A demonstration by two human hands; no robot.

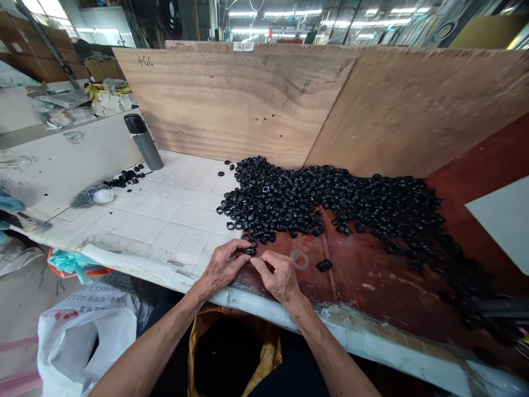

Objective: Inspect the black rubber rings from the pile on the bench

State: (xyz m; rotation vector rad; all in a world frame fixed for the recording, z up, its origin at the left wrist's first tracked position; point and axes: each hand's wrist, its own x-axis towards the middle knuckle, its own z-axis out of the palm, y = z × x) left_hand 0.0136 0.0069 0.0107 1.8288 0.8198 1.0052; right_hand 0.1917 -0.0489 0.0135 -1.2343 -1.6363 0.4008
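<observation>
Pinching a black part point(250, 251) in the left hand point(223, 266), thumb and forefinger bent round it, parted by little more than its width, over the near side of the table. Holding the right hand point(281, 275) just to the right, curled, thumb and forefinger drawn almost together beside the part; cannot tell whether touching it or gripping anything else.

See a wide heap point(285, 193) of black parts just beyond both hands, spread from the middle to the right along the foot of the wooden boards point(248, 99) and trailing nearer on the right. Find a clear ring point(298, 258) to the right of the right hand, lying on a red sheet point(372, 300), then a loose piece point(324, 265) farther right.

Look left for white tiles point(167, 215), with a small cluster point(128, 177) of black bits toward the far left, near a grey bottle point(144, 140) standing by the boards. Notice a plastic bag point(85, 196) to the left of the cluster.

Look below the near edge for a yellow sack point(194, 353), dark inside, between the forearms, and a white sack point(82, 336) to the left.
</observation>
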